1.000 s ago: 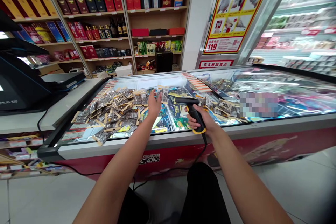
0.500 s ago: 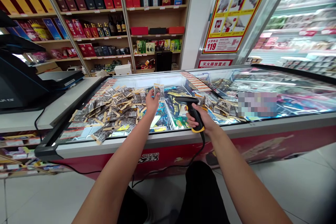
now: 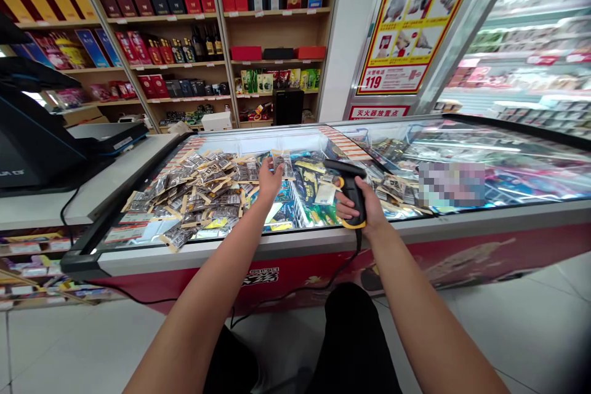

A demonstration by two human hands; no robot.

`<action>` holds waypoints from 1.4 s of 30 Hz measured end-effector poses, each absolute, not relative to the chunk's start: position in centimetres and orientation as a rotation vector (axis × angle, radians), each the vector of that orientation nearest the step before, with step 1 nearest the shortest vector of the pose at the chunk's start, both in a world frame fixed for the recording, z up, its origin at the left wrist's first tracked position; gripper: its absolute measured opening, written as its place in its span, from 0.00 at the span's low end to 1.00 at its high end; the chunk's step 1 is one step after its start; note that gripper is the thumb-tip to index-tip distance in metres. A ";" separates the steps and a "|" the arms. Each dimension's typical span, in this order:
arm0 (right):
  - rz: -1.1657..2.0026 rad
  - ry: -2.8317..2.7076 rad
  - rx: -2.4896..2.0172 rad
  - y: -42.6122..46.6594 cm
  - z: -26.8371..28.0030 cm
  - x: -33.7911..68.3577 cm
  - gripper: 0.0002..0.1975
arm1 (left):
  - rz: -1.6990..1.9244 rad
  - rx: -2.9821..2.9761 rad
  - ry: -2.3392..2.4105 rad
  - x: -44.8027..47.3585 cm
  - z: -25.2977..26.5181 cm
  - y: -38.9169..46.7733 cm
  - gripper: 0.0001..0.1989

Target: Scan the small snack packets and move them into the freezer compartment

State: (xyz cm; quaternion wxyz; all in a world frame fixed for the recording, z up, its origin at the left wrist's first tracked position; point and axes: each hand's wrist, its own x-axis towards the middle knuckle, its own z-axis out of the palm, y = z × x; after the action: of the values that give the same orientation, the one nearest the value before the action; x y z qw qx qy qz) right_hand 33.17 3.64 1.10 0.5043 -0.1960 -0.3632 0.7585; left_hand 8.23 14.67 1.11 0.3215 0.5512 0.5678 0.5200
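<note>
My left hand (image 3: 270, 181) is over the glass lid of a chest freezer, thumb and fingers closed on a small snack packet (image 3: 287, 164) with a clear dark middle and tan ends. Left of it lies a heaped pile of similar packets (image 3: 203, 188) on the glass. My right hand (image 3: 369, 206) grips a black and yellow barcode scanner (image 3: 354, 194) by its handle, the head pointing left toward the packet. Below the scanner's head, a pale patch on yellow-and-black packs shows through the glass. More tan-ended packets (image 3: 399, 188) lie just right of the scanner.
The freezer's grey front rim (image 3: 286, 245) runs across before me. A black cable (image 3: 339, 280) hangs from the scanner and loops left. At left a counter (image 3: 41, 212) bears a dark scale-like machine (image 3: 34, 135). Shelves (image 3: 272, 12) with boxes and bottles stand behind.
My right hand has moved slightly right with the scanner, whose head now tilts differently. My left hand has shifted a little right, and the packet in it leans lower, closer to the glass.
</note>
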 end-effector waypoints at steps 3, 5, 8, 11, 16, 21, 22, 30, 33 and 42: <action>1.797 -0.608 -0.172 3.1 0.6 34.4 0.16 | 1.321 1.501 1.514 9.3 0.5 15.1 0.25; 1.753 -0.403 0.053 2.7 0.3 34.9 0.13 | 1.273 1.539 1.521 10.2 0.1 15.6 0.26; 1.705 -0.170 0.260 2.4 0.2 35.0 0.11 | 1.114 1.697 1.462 11.6 0.0 16.3 0.27; 1.690 -0.103 0.285 2.4 0.4 34.8 0.11 | 0.923 1.940 1.339 13.1 0.3 16.6 0.29; 1.693 -0.160 0.215 2.5 0.5 34.6 0.13 | 0.718 2.232 1.202 14.9 0.5 15.7 0.34; 1.721 -0.226 0.223 2.8 0.1 34.8 0.14 | 0.579 2.410 1.365 14.5 1.2 13.4 0.35; 1.732 -0.236 0.220 2.8 0.0 34.9 0.14 | 0.583 2.454 1.448 14.0 1.7 12.9 0.34; 1.860 -0.239 0.288 3.6 -0.6 35.7 0.16 | 0.419 2.358 2.324 5.4 7.2 12.0 0.28; 1.950 -0.173 0.380 4.1 -0.8 35.9 0.16 | 0.211 2.204 2.449 2.7 7.4 12.3 0.39; 1.941 -0.356 0.266 4.0 -0.9 35.8 0.14 | 0.743 2.300 2.240 2.7 5.6 12.4 0.45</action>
State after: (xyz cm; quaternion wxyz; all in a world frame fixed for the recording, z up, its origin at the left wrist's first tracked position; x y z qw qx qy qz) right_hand 35.77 4.04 -0.87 0.5439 0.1121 -0.1502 0.8180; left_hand 2.67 12.42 5.56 -0.0768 0.6960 0.6777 0.2247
